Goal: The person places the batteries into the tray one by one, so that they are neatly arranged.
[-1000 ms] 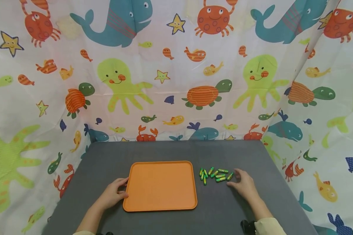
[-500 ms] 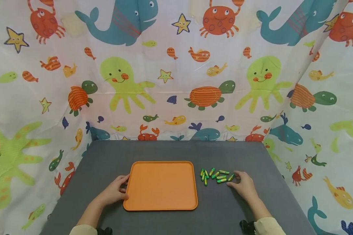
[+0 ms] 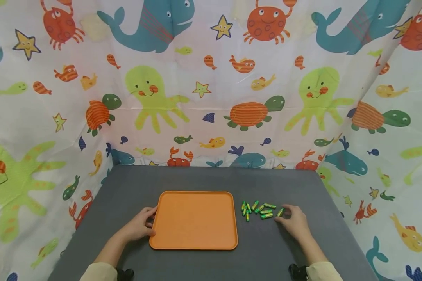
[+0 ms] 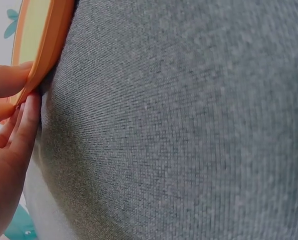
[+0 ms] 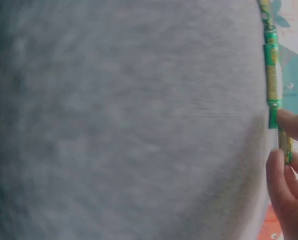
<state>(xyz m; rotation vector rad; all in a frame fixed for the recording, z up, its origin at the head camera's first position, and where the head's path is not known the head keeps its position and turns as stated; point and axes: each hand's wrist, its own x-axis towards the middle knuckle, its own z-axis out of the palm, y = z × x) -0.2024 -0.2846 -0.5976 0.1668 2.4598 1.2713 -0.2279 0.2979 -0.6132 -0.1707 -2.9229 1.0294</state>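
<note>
An orange rectangular tray (image 3: 193, 220) lies on the grey tabletop. My left hand (image 3: 139, 225) grips its left rim, and in the left wrist view the thumb lies on the edge of the tray (image 4: 51, 40) with the other fingers against its side and underside. On the right, my right hand (image 3: 294, 221) pinches a small green-and-yellow cylinder (image 3: 280, 212), about battery-sized. In the right wrist view that cylinder (image 5: 285, 145) shows between thumb and fingers. Several matching cylinders (image 3: 260, 208) lie loosely grouped between the tray and this hand.
The grey tabletop (image 3: 211, 265) reaches back to a white curtain (image 3: 211, 101) printed with sea animals, which also covers both sides. A dark wrist device (image 3: 297, 272) sits at the right cuff.
The right hand has shifted slightly right with its cylinder, opening a small gap from the group. My left hand stays on the tray rim. The head view has swung slightly.
</note>
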